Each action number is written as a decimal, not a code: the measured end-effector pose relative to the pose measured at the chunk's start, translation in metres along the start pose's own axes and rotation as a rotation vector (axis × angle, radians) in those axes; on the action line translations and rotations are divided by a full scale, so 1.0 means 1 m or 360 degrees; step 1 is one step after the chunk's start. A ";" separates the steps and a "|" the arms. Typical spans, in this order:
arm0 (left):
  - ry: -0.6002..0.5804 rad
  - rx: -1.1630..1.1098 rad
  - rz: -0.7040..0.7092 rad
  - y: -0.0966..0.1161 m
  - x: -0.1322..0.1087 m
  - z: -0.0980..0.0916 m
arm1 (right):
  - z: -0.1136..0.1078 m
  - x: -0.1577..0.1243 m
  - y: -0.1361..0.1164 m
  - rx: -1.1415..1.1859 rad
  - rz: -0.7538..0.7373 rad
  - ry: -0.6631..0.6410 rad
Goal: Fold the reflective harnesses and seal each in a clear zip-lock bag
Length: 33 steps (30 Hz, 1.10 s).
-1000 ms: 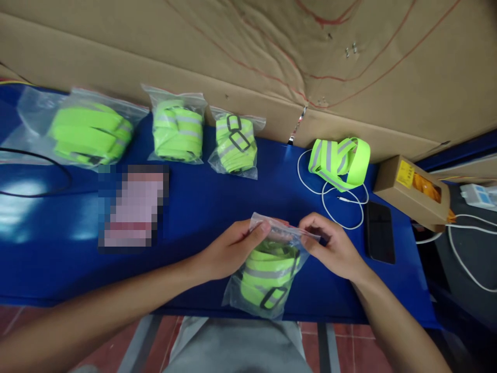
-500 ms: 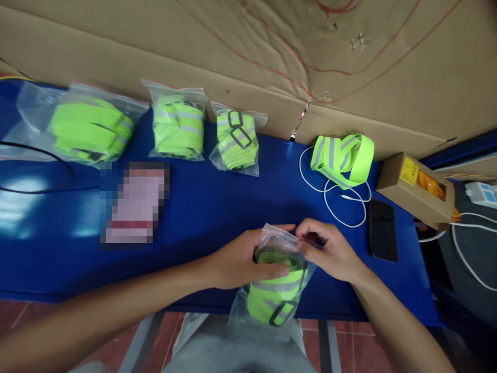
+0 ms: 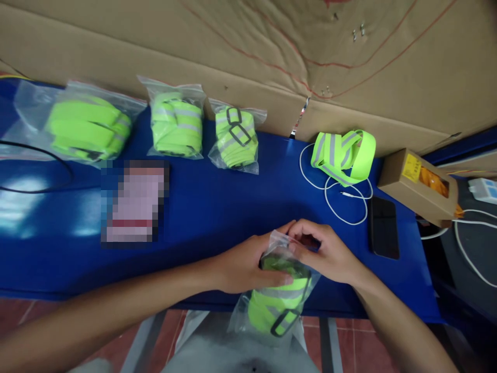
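At the table's front edge I hold a clear zip bag (image 3: 237,317) with a rolled neon-yellow reflective strap (image 3: 272,305) inside; a black buckle shows at its lower end. My left hand (image 3: 248,264) is wrapped around the bag from the left, thumb across its front. At the bag's top edge, my right hand (image 3: 324,251) pinches the plastic between thumb and bent forefinger. Both hands are close together at the bag's mouth. Whether the seal is closed cannot be made out.
Several bagged neon straps (image 3: 176,124) line the back of the blue table (image 3: 217,207). A loose reflective strap (image 3: 334,155) lies on a white cable (image 3: 345,220). Right of it are a black phone (image 3: 384,228) and a cardboard box (image 3: 419,186). A blurred-out screen (image 3: 135,202) lies left.
My right hand has slid a little left along the bag's top edge, toward my left fingers. The bag sits slightly lower in view, still in my left hand.
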<state>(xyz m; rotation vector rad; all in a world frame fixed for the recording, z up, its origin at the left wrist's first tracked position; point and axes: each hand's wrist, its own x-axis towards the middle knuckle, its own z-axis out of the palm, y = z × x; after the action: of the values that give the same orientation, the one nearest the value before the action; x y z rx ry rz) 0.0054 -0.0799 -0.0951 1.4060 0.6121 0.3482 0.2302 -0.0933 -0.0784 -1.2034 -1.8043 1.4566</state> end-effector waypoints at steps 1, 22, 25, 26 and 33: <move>-0.0010 -0.0022 -0.0003 0.000 0.000 0.000 | 0.001 -0.001 0.001 -0.0033 -0.0029 0.0000; 0.0439 0.0262 0.0268 0.011 -0.004 -0.008 | -0.001 -0.006 0.000 -0.0445 -0.0289 0.0086; 0.0285 0.0061 0.0156 0.012 -0.003 -0.009 | 0.000 -0.010 0.002 -0.0378 -0.0333 0.0180; 0.0211 0.0002 0.0108 0.012 -0.004 -0.009 | 0.000 -0.011 0.003 -0.0336 -0.0326 0.0265; 0.0545 0.0053 0.0161 0.012 0.010 -0.028 | -0.016 -0.001 0.007 -0.0127 -0.0242 0.1392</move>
<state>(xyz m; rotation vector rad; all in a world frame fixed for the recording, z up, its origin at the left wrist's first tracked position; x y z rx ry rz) -0.0017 -0.0504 -0.0867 1.4232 0.8296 0.6708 0.2459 -0.0868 -0.0803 -1.4022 -1.2934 0.6002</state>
